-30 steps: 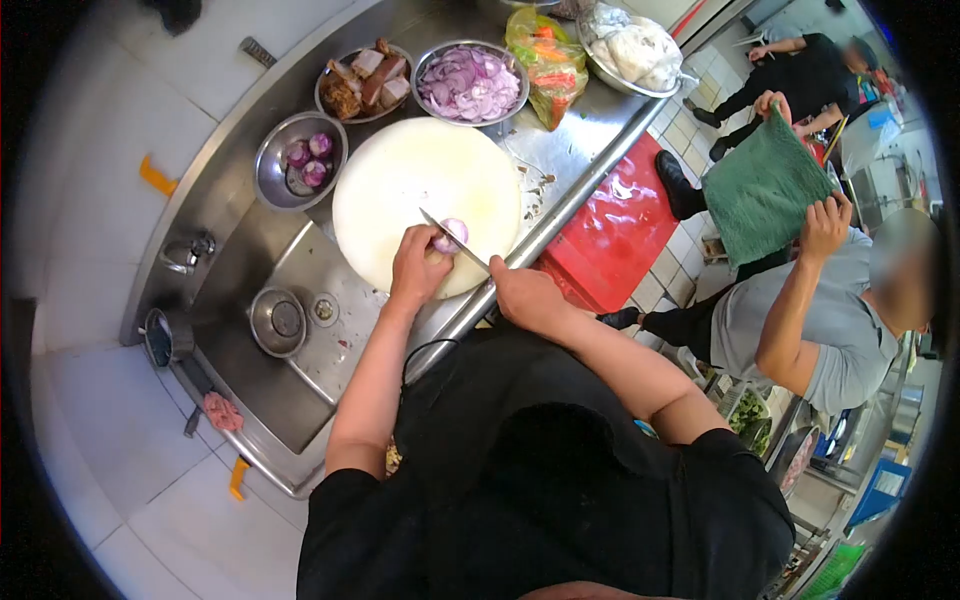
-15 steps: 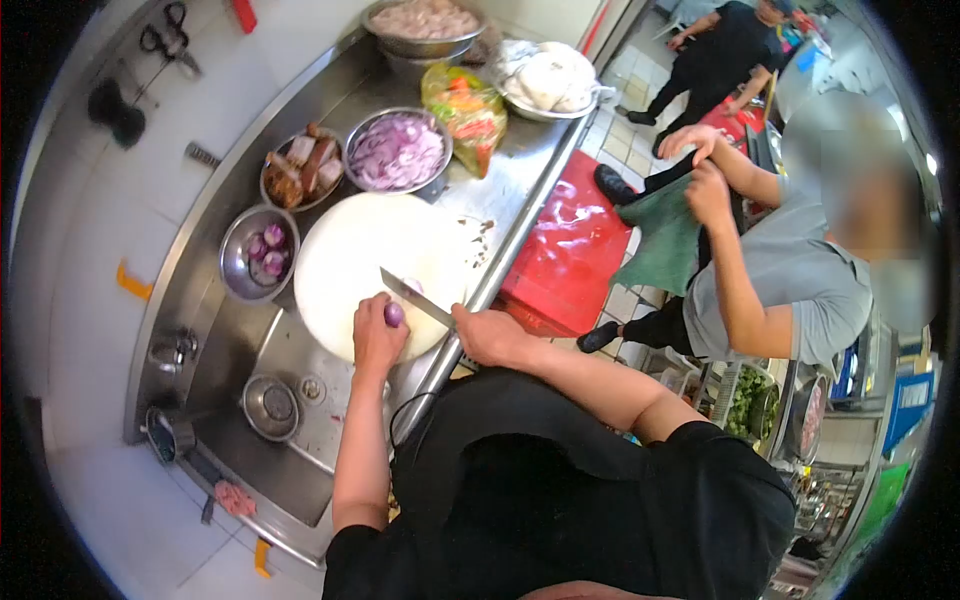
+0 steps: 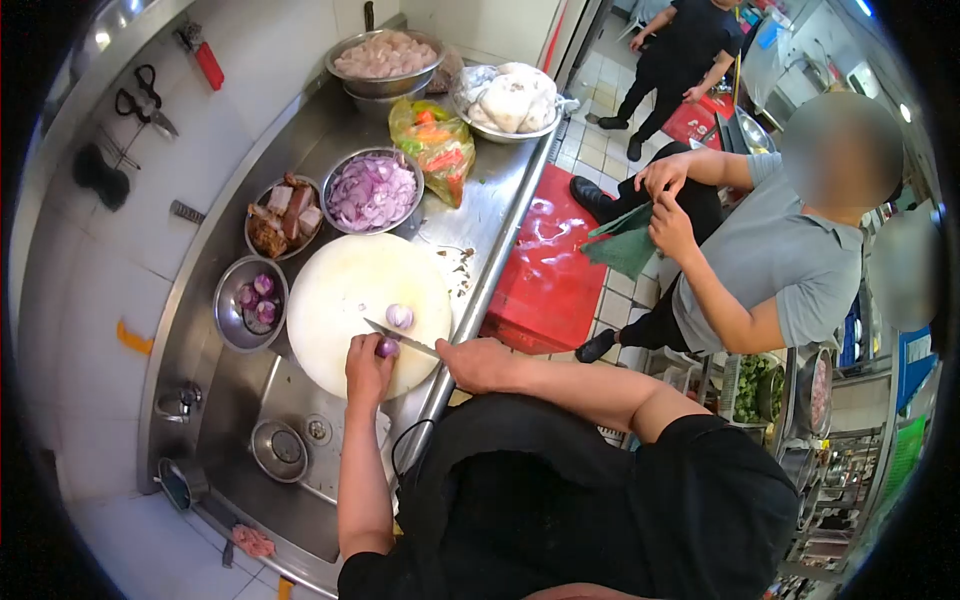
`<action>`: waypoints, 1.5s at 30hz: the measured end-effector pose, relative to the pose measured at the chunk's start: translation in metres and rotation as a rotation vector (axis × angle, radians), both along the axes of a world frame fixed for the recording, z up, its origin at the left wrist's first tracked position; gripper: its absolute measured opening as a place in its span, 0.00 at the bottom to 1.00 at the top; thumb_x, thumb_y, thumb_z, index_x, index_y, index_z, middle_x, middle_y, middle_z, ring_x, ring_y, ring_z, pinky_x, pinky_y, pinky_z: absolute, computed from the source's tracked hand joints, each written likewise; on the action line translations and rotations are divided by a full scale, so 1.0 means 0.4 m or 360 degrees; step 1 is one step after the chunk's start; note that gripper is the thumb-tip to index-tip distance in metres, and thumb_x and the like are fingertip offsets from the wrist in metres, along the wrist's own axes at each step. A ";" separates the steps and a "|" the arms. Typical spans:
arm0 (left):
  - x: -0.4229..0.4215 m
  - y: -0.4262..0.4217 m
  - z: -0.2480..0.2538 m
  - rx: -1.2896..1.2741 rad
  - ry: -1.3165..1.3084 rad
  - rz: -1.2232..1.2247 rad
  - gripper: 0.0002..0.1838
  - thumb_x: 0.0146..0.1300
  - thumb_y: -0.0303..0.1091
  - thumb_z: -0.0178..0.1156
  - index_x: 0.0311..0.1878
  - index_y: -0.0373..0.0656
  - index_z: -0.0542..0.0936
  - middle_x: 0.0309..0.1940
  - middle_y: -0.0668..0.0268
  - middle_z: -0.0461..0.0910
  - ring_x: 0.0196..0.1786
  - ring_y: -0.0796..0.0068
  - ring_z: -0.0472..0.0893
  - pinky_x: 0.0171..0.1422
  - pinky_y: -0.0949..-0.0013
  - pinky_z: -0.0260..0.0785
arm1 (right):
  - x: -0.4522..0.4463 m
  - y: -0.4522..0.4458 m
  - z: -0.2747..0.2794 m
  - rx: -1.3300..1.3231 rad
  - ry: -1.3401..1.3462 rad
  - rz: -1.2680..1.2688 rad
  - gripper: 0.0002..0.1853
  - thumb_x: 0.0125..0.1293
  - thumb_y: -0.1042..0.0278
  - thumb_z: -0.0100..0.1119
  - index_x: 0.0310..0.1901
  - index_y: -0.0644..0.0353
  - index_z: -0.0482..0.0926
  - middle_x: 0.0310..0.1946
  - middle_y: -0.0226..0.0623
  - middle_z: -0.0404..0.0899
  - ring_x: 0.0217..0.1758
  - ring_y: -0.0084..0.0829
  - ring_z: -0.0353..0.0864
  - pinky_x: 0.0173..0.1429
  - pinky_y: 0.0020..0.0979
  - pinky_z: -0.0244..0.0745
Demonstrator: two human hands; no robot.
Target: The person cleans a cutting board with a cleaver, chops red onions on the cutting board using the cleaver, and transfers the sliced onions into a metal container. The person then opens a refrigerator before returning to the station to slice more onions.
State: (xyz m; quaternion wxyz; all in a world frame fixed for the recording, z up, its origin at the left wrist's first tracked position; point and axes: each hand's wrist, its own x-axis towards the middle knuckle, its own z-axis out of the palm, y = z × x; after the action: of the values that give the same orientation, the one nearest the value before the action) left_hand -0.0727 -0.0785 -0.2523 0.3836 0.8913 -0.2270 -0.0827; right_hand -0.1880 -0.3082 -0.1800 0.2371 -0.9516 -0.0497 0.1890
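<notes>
On the round white cutting board [image 3: 335,285], my left hand [image 3: 368,372] has its fingers closed around a purple onion [image 3: 387,347]. My right hand [image 3: 478,364] grips the handle of a knife [image 3: 408,341], whose blade lies across the board against or just beyond that onion; exact contact is unclear. A pale cut onion piece [image 3: 400,316] rests on the board on the far side of the blade. To the left of the board, a steel bowl [image 3: 228,325] contains several small purple onions [image 3: 260,300]. Behind it stands a bowl of sliced onion [image 3: 374,190].
Browned meat chunks fill another bowl [image 3: 254,210]. A bag of peppers [image 3: 440,160], a bowl of pale meat [image 3: 385,58] and a bagged white item [image 3: 515,100] stand farther back. The sink [image 3: 235,420] is at left. A co-worker [image 3: 765,240] holds a green cloth at right.
My view has shifted, so the board appears lower. The pale onion piece beyond the blade is now plainly visible. The co-worker's green cloth is more bunched up.
</notes>
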 end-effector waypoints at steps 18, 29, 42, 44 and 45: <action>-0.007 0.026 -0.022 -0.0002 0.0068 0.0047 0.19 0.65 0.27 0.72 0.59 0.41 0.84 0.54 0.54 0.81 0.54 0.54 0.86 0.61 0.56 0.81 | -0.006 0.040 0.038 0.0027 0.0082 -0.0023 0.13 0.74 0.72 0.50 0.56 0.68 0.70 0.36 0.61 0.88 0.42 0.63 0.90 0.46 0.61 0.82; -0.016 0.034 -0.027 -0.0069 0.0058 0.0028 0.18 0.68 0.24 0.70 0.59 0.39 0.82 0.55 0.52 0.80 0.55 0.52 0.86 0.62 0.57 0.81 | -0.002 0.057 0.037 0.0002 0.0092 -0.0073 0.14 0.74 0.72 0.50 0.56 0.69 0.70 0.37 0.62 0.87 0.42 0.62 0.90 0.47 0.61 0.82; -0.025 0.034 -0.041 -0.0088 -0.0014 0.0050 0.17 0.68 0.26 0.70 0.58 0.37 0.82 0.54 0.53 0.81 0.54 0.52 0.85 0.60 0.56 0.80 | 0.000 0.049 0.027 0.0027 0.0008 -0.0047 0.13 0.75 0.69 0.50 0.54 0.69 0.70 0.34 0.61 0.87 0.41 0.61 0.89 0.44 0.61 0.82; -0.012 0.029 -0.039 -0.0078 -0.0047 0.0060 0.16 0.68 0.26 0.70 0.58 0.37 0.82 0.54 0.53 0.81 0.54 0.52 0.85 0.60 0.56 0.80 | 0.010 0.037 0.004 -0.0023 0.0098 -0.0005 0.13 0.75 0.68 0.51 0.54 0.68 0.70 0.36 0.60 0.88 0.41 0.62 0.89 0.45 0.61 0.82; -0.015 0.031 -0.037 -0.0078 -0.0015 0.0063 0.16 0.68 0.26 0.71 0.57 0.37 0.82 0.54 0.52 0.81 0.54 0.52 0.85 0.60 0.56 0.80 | 0.010 0.040 0.015 -0.0022 0.0102 -0.0008 0.13 0.75 0.68 0.51 0.54 0.68 0.70 0.36 0.60 0.88 0.41 0.62 0.89 0.45 0.61 0.82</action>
State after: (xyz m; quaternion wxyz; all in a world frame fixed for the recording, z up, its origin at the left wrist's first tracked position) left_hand -0.0787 -0.0661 -0.2672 0.4059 0.8864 -0.2129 -0.0652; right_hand -0.1841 -0.2923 -0.1739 0.2326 -0.9468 -0.0384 0.2191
